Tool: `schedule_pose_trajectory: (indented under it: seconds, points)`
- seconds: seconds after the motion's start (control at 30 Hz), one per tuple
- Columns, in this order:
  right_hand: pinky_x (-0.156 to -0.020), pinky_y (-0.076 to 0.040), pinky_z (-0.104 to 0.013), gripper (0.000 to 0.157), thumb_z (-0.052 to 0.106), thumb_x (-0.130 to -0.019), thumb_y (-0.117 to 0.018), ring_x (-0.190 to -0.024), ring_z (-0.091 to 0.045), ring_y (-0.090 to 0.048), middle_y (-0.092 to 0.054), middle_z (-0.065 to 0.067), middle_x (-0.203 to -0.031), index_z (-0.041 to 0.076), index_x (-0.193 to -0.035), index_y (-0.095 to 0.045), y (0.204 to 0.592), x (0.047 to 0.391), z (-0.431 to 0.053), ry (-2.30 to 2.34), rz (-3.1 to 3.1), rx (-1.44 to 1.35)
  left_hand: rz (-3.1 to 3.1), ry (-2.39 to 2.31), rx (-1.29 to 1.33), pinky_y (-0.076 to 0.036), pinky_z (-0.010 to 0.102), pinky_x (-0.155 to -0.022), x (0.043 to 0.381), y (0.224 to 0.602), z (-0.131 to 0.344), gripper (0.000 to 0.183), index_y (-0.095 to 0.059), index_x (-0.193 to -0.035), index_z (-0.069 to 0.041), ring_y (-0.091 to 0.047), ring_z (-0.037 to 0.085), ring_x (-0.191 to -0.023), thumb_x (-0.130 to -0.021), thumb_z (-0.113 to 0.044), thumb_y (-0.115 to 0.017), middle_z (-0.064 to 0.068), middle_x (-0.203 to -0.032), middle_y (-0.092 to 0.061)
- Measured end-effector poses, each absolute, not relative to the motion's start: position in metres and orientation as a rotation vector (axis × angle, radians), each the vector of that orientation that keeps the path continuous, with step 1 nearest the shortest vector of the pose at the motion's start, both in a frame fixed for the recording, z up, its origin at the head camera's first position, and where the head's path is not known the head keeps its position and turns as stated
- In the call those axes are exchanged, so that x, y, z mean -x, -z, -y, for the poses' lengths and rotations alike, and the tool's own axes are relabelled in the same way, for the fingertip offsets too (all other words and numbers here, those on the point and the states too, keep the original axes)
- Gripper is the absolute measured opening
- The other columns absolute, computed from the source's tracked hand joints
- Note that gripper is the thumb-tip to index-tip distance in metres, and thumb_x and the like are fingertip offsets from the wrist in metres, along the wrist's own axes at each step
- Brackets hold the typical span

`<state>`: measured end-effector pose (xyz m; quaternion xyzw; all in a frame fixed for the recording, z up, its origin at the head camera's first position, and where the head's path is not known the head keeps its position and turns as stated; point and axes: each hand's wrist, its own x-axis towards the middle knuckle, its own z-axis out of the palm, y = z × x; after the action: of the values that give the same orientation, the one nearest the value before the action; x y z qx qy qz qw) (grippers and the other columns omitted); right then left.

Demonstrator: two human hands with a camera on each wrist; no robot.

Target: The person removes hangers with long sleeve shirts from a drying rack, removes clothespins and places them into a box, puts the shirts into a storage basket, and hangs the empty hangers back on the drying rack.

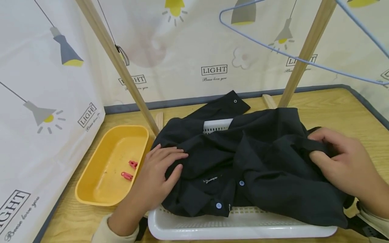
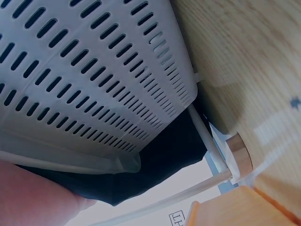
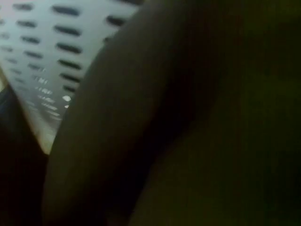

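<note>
A black shirt (image 1: pixel 200 155) with pale blue buttons and small white lettering lies bunched over a white plastic basket (image 1: pixel 243 233). One part with a light snap or button reaches past the basket's far side. My left hand (image 1: pixel 159 172) rests on the shirt's left part, its fingers extended over the cloth. On the right, my right hand (image 1: pixel 343 158) pinches a fold of the shirt between thumb and fingers. The left wrist view shows the basket's slotted side (image 2: pixel 94 61) with black cloth (image 2: pixel 164 150) hanging past its rim. Dark blur fills most of the right wrist view.
Left of the basket stands a yellow tray (image 1: pixel 117 148) holding red clips (image 1: pixel 127 176). Two wooden poles (image 1: pixel 121 64) rise behind the basket. A light blue hanger (image 1: pixel 258 42) hangs at upper right. Behind is a lamp-patterned backdrop (image 1: pixel 182 74).
</note>
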<state>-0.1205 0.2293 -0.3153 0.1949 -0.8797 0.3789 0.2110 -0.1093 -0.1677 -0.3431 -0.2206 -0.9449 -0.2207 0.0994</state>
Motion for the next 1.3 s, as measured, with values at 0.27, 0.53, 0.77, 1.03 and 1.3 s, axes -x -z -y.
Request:
schedule_pose_trajectory:
  seconds: [0.27, 0.53, 0.77, 1.03, 1.3]
  points:
    - [-0.063, -0.039, -0.010, 0.043, -0.014, -0.063, -0.065, -0.065, 0.007, -0.047, -0.058, 0.015, -0.081, 0.021, -0.088, -0.063, 0.313, 0.113, -0.223, -0.900, 2.426, -0.877, 2.787, 0.656, 0.648, -0.015, 0.042, -0.113, 0.109, 0.343, 0.168, 0.027, -0.059, -0.118, -0.029, -0.043, 0.011, -0.124, -0.091, -0.029, -0.054, -0.011, -0.125, -0.055]
    - [-0.066, -0.039, -0.007, 0.056, -0.014, -0.060, -0.067, -0.071, 0.007, -0.048, -0.059, 0.017, -0.093, 0.026, -0.099, -0.059, 0.319, 0.109, -0.220, -0.854, 2.463, -1.111, 2.786, 0.653, 0.648, -0.015, 0.042, -0.113, 0.109, 0.344, 0.168, 0.027, -0.059, -0.118, -0.030, -0.043, 0.010, -0.124, -0.091, -0.029, -0.054, -0.012, -0.125, -0.054]
    - [-0.067, -0.041, -0.008, 0.059, -0.014, -0.061, -0.065, -0.078, 0.007, -0.051, -0.057, 0.021, -0.095, 0.029, -0.099, -0.057, 0.325, 0.109, -0.215, -0.887, 2.476, -1.255, 2.784, 0.654, 0.660, -0.015, 0.042, -0.113, 0.109, 0.345, 0.168, 0.027, -0.059, -0.118, -0.029, -0.043, 0.010, -0.124, -0.091, -0.029, -0.054, -0.012, -0.125, -0.055]
    - [-0.065, -0.038, -0.007, 0.052, -0.011, -0.066, -0.067, -0.077, 0.006, -0.049, -0.055, 0.020, -0.094, 0.028, -0.099, -0.059, 0.333, 0.109, -0.210, -0.914, 2.513, -1.325, 2.769, 0.654, 0.661, -0.016, 0.042, -0.113, 0.110, 0.345, 0.167, 0.027, -0.060, -0.117, -0.029, -0.044, 0.010, -0.124, -0.090, -0.028, -0.055, -0.011, -0.123, -0.056]
    - [-0.067, -0.038, -0.006, 0.048, -0.003, -0.068, -0.071, -0.077, 0.007, -0.052, -0.057, 0.023, -0.092, 0.034, -0.095, -0.059, 0.331, 0.106, -0.205, -0.800, 2.609, -1.263, 2.774, 0.669, 0.655, -0.016, 0.042, -0.113, 0.110, 0.344, 0.168, 0.026, -0.060, -0.117, -0.029, -0.044, 0.010, -0.123, -0.091, -0.030, -0.053, -0.012, -0.122, -0.057]
